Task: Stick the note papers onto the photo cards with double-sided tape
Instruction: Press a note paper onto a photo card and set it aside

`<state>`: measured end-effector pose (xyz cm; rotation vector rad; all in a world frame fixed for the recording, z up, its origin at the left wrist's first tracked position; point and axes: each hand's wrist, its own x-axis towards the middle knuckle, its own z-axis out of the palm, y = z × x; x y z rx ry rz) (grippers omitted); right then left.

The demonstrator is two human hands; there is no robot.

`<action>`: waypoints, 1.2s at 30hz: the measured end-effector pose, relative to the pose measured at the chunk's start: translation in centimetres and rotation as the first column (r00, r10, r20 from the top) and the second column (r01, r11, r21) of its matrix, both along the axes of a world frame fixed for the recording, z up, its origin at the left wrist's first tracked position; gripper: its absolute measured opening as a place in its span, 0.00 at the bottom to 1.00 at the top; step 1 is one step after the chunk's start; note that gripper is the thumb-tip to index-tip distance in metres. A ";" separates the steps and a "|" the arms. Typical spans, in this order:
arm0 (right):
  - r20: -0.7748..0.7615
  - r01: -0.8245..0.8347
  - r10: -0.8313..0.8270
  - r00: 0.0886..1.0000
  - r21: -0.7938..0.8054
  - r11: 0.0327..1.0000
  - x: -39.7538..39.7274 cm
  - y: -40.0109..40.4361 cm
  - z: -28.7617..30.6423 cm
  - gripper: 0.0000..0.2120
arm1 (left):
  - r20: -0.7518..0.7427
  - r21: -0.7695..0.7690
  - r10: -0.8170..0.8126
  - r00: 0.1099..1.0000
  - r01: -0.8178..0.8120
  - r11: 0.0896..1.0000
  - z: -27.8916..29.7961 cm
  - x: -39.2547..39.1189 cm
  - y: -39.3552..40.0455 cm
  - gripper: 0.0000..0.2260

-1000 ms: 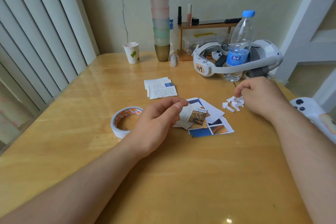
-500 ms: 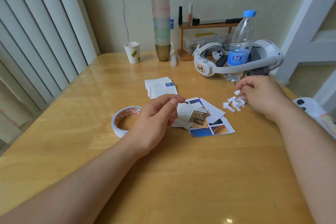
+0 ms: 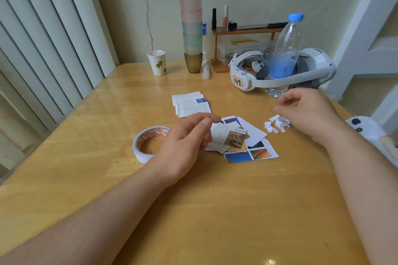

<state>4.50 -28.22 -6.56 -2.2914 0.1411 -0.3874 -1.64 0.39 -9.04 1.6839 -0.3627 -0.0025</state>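
Showing mid-task: finished cards (image 3: 191, 104) stacked, more cards (image 3: 243, 142) loose; left hand (image 3: 183, 146) and right hand (image 3: 310, 112) loosely curled, holding nothing.

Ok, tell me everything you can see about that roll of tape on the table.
The roll of double-sided tape is a wide white ring lying flat on the wooden table, its hole facing up. The inner core shows an orange and red printed pattern. It looks like paper-backed tape, partly used, though no loose end is visible. It sits left of the pile of photo cards. The left hand hovers in front of its right side, hiding that edge; whether they touch cannot be told.
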 end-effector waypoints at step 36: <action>0.011 -0.231 0.264 0.964 0.522 0.821 -2.5 9.3 -0.1 0.09 | 0.059 -0.012 0.084 0.995 -0.083 0.996 0.3 0.3 1.0 0.17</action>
